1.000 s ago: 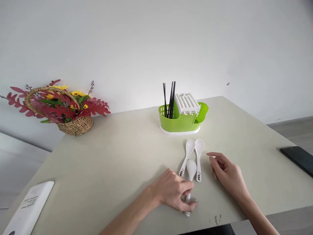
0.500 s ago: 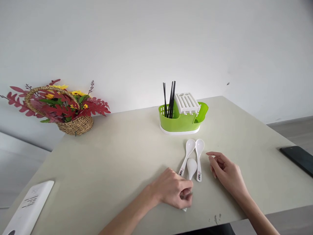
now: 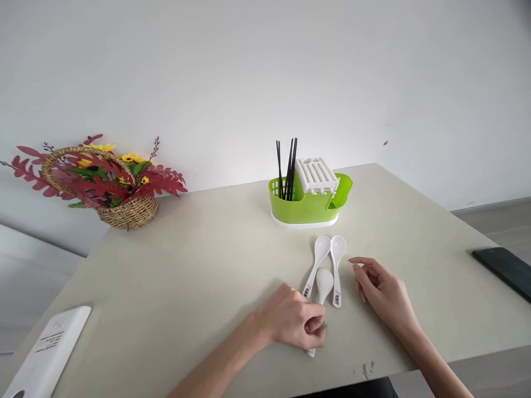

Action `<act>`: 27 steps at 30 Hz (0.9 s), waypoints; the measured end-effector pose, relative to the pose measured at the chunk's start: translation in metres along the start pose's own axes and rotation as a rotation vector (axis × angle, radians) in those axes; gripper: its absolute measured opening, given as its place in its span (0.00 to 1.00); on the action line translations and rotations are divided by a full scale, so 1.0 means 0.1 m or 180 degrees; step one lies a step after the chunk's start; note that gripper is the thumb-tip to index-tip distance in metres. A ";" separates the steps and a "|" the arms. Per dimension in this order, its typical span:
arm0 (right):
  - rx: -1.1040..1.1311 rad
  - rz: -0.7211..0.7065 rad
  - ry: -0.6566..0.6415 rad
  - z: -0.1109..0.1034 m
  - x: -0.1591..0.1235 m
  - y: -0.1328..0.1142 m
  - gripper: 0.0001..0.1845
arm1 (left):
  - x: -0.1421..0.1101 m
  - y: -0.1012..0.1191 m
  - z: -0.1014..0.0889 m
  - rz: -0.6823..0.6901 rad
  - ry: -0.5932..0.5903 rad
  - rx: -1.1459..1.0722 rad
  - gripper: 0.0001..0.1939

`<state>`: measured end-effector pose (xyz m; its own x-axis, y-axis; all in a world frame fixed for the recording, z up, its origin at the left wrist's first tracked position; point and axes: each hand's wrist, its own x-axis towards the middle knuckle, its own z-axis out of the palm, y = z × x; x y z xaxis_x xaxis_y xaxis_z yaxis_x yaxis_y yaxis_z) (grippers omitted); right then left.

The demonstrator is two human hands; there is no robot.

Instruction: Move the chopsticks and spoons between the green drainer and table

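Across the worktop (image 3: 186,276) stands a green caddy (image 3: 296,212). Left hand (image 3: 292,316): closed, pinching a white spoon (image 3: 324,283) by its handle; right hand (image 3: 385,293): half-curled, holding nothing. Gripping appears the step in hand; lifting would call for a firm pinch. Held spoon: smooth, domed back upward, between two face-up spoons (image 3: 338,246).

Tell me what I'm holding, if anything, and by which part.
Your left hand holds the nearest spoon by its handle, near the end away from the bowl. Your right hand holds nothing that shows.
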<state>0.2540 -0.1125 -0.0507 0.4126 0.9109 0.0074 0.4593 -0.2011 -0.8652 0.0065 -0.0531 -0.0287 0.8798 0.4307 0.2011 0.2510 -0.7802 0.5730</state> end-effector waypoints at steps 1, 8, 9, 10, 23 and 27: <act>-0.0003 0.0010 0.0001 0.00 0.00 0.00 0.19 | 0.00 0.00 0.00 -0.0025 -0.0032 0.0016 0.13; 0.0001 -0.0007 0.0017 0.00 0.00 -0.01 0.19 | 0.01 0.01 0.00 -0.0103 -0.0081 -0.0019 0.13; 0.0012 -0.0006 0.0016 0.00 0.00 -0.01 0.19 | 0.01 0.00 0.00 -0.0107 -0.0078 -0.0025 0.14; 0.0025 0.0000 0.0013 0.00 0.00 -0.01 0.19 | 0.01 0.00 0.01 -0.0110 -0.0074 -0.0035 0.14; 0.0038 -0.0015 0.0003 0.00 0.01 0.00 0.19 | 0.00 -0.01 0.01 -0.0164 -0.0021 -0.0264 0.13; 0.0025 0.0002 -0.0009 0.00 0.00 -0.01 0.20 | 0.00 0.00 0.00 -0.0178 -0.0053 -0.0364 0.13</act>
<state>0.2539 -0.1119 -0.0501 0.4108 0.9117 0.0055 0.4529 -0.1988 -0.8691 0.0064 -0.0529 -0.0288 0.8726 0.4637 0.1536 0.2530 -0.6979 0.6700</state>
